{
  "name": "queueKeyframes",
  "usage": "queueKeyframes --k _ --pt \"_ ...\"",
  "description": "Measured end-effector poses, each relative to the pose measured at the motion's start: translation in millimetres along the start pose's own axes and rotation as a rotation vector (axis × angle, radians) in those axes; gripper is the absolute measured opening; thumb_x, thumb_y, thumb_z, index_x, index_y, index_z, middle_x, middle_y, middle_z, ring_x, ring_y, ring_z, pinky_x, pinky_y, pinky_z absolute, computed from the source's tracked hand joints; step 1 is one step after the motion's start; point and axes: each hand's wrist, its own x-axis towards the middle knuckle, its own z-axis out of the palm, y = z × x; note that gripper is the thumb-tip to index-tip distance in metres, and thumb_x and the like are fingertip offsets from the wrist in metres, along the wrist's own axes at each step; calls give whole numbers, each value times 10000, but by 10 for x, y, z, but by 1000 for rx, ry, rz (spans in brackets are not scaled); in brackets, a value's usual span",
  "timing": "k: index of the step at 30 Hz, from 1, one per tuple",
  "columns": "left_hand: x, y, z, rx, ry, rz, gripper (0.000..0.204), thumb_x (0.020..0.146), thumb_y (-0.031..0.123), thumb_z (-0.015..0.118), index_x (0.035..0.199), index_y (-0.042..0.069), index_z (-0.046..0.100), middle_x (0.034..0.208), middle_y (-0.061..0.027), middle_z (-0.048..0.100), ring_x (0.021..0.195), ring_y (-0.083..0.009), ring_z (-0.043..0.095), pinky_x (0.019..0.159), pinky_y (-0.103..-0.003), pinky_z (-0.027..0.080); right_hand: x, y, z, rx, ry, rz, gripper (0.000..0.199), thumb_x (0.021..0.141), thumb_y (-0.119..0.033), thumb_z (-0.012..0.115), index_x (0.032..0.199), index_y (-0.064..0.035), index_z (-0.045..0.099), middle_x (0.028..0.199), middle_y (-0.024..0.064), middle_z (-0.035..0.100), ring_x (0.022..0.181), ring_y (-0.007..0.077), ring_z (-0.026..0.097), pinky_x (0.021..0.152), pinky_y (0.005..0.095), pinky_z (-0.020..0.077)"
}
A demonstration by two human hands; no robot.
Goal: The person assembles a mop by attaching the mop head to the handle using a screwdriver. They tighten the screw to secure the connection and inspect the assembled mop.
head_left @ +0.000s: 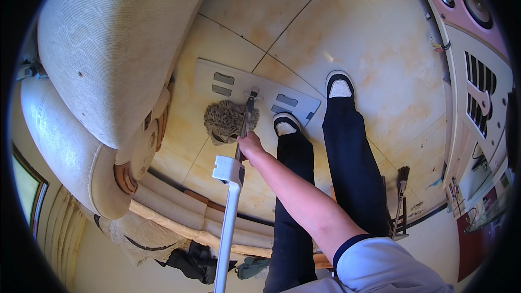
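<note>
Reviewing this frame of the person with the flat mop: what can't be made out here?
- Left hand: nowhere in the head view, so its state is unknown.
- Right hand: grips the mop handle; its fingers are turned away from the camera.
- Mop plate: its middle is covered by a shaggy cloth, and a shoe stands on one end.
- White pole: its lower end is cut off by the bottom edge.
- Small brush by the right leg: too small to tell details.

Home living room, probably: cream sofa (97,59), tiled floor (374,65), pink speaker cabinet (467,16).
</note>
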Motion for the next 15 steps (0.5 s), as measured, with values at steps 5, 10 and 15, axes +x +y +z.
queueKeyframes --k 5,10,15 --pt "-63 -114 377 76 10 131 363 583 195 726 857 42 544 655 -17 517 482 -123 480 403 -256 382 243 94 -108 -104 116 -98 302 882 -225 578 1037 33 553 939 213 635 814 345 650 613 427 534" --pt "-137 -97 676 105 180 102 351 532 116 679 852 41 556 664 -27 540 507 -124 495 438 -257 412 -13 -23 -105 -258 192 -170 316 870 -234 580 1018 45 560 960 258 629 890 393 627 725 440 505" --pt "-127 -79 579 165 169 92 309 570 96 681 852 41 568 675 -28 558 537 -122 513 467 -258 429 -93 -151 -192 -195 160 -69 305 863 -224 578 991 53 570 960 267 627 949 401 608 798 449 476"
